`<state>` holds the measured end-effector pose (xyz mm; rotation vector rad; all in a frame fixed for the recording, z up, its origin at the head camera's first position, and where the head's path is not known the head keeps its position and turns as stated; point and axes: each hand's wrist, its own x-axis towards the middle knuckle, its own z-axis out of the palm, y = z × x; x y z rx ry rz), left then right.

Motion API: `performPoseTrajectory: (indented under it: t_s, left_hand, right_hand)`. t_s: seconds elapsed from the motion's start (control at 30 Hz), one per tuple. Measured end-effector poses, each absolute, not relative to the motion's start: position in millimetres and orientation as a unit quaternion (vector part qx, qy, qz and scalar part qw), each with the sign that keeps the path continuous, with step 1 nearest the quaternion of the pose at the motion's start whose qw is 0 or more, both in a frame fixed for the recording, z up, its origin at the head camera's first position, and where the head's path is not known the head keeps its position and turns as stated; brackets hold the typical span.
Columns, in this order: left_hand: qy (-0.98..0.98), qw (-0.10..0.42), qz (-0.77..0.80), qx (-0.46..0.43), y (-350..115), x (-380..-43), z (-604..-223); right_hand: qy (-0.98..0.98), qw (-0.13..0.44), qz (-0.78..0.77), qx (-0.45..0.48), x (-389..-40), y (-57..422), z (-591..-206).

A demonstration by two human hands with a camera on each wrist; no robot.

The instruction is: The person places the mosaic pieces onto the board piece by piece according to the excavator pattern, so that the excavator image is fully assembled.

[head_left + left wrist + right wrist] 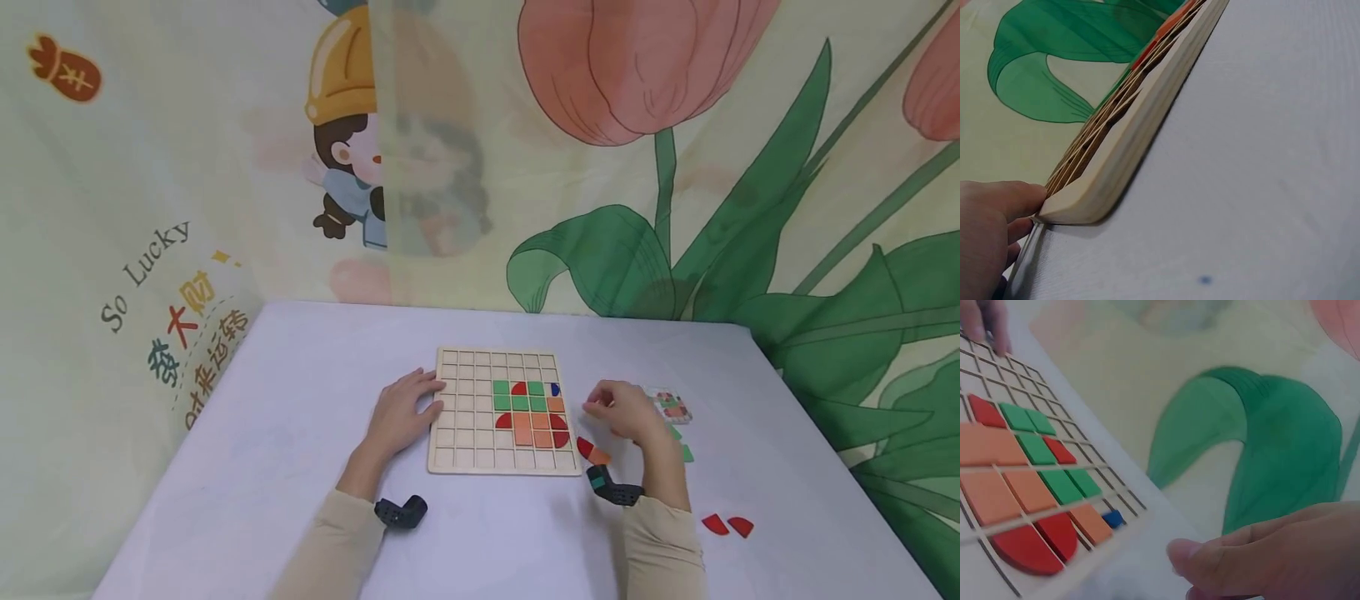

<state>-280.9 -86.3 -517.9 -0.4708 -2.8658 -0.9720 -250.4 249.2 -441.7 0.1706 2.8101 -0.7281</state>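
Note:
A square wooden grid board (462, 433) lies on the table, with green, orange and red pieces and a blue piece (555, 389) in its right half. My left hand (401, 410) rests at the board's left edge, fingertips touching the rim; the left wrist view shows a finger (1016, 199) on the corner. Beside the board's right edge is my right hand (622, 408), its fingers bent and the thumb and fingertips close together. In the right wrist view the right hand (1272, 553) shows no piece, and I cannot tell whether one is hidden between the fingertips.
A small pattern card (672, 406) lies beyond my right wrist, with green pieces (687, 453) near it. A red piece (584, 447) and an orange piece (599, 457) lie at the board's lower right. Two red quarter circles (740, 527) sit nearer the front right.

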Motion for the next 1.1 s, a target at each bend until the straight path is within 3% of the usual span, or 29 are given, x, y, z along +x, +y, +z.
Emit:
performPoseTrajectory:
  t_s: [0.13, 0.4, 0.77, 0.93, 1.1]
  left_hand:
    - [-0.933, 0.042, -0.321, -0.155, -87, -279, -517]
    - [-0.934, 0.044, -0.318, -0.156, -87, -280, -518]
    - [-0.935, 0.043, -0.316, -0.156, -85, -280, -518]
    - [-0.934, 0.049, -0.318, -0.157, -86, -281, -520]
    - [-0.933, 0.049, -0.318, -0.159, -85, -282, -521]
  right_hand:
    - [0.956, 0.131, -0.259, 0.038, -247, 262, -443]
    - [0.946, 0.154, -0.275, -0.081, -254, 202, -457]
    - [0.959, 0.140, -0.227, -0.098, -252, 181, -466]
    - [0.956, 0.129, -0.254, -0.070, -254, 195, -458]
    - [0.958, 0.116, -0.261, 0.027, -246, 254, -444]
